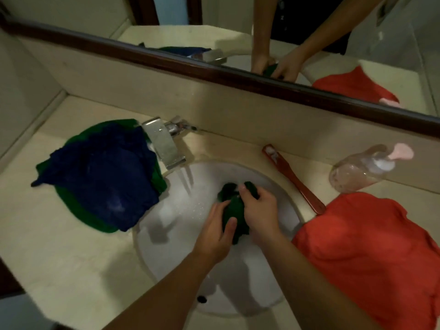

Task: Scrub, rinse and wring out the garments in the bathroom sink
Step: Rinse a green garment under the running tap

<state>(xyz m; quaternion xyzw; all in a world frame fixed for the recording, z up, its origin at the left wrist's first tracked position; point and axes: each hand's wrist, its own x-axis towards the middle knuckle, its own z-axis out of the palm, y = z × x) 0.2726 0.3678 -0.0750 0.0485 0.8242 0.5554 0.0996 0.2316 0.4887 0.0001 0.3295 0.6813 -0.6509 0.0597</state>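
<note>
We hold the dark green garment (pixel 234 210) bunched between both hands, low over the basin of the sink (pixel 166 239). Our left hand (pixel 216 232) curls round its near end with the thumb on top. Our right hand (pixel 259 210) grips the far end, fingers wrapped over the wad. Water (pixel 187 177) runs from the faucet (pixel 164 144) and lands just beyond and to the left of our hands, seemingly missing the cloth.

We judge this to be scrubbing or wringing; one view does not settle which. To scrub well, we rub fold against fold in short strokes, turn the wad so fresh cloth meets the rubbing, and shift it left under the stream to rinse. To wring, we twist our hands opposite ways and stay low, so runoff falls inside the basin.

Left of our left hand a blue garment (pixel 102 172) lies over a green cloth (pixel 78 210) on the table (pixel 59 258). Right of our right hand lie an orange-red garment (pixel 371 246) and a red-handled brush (pixel 295 179), handy for stubborn patches, with a pump bottle (pixel 362 167) beyond.
</note>
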